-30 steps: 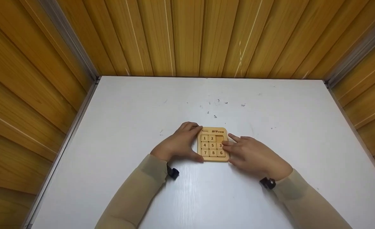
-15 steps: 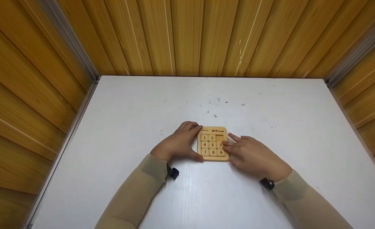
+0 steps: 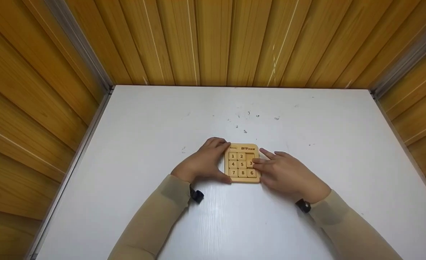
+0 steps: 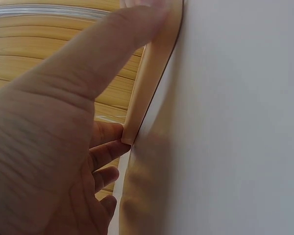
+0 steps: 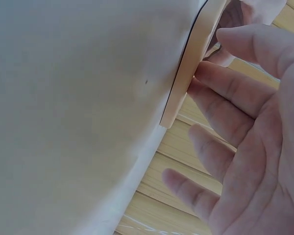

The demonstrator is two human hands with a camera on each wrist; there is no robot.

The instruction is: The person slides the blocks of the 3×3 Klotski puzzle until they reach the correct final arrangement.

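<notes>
A wooden number slide puzzle (image 3: 247, 180) lies flat on the white table. Its tiles read 1, 2 and a gap in the top row, then 4, 5, 3, then 7, 8, 6. Tile 3 (image 3: 250, 164) sits slightly higher than tile 5, partly in the gap. My left hand (image 3: 202, 162) holds the frame's left side, thumb at the near corner and fingers at the far corner. My right hand (image 3: 288, 175) lies at the right side, with extended fingertips (image 3: 256, 161) on tile 3's right part. In the right wrist view its fingers look mostly straight, two of them at the frame's edge (image 5: 188, 63).
The white table (image 3: 155, 119) has small dark marks (image 3: 245, 131) beyond the puzzle. Wood-look panel walls (image 3: 213, 43) enclose its back and sides. A dark device (image 3: 197, 196) is strapped to the left wrist, with a similar one (image 3: 303, 206) on the right.
Tile 3 has shifted slightly away from me toward the gap, and the right hand's fingers have moved a little the same way. The left hand stays in place on the puzzle.
</notes>
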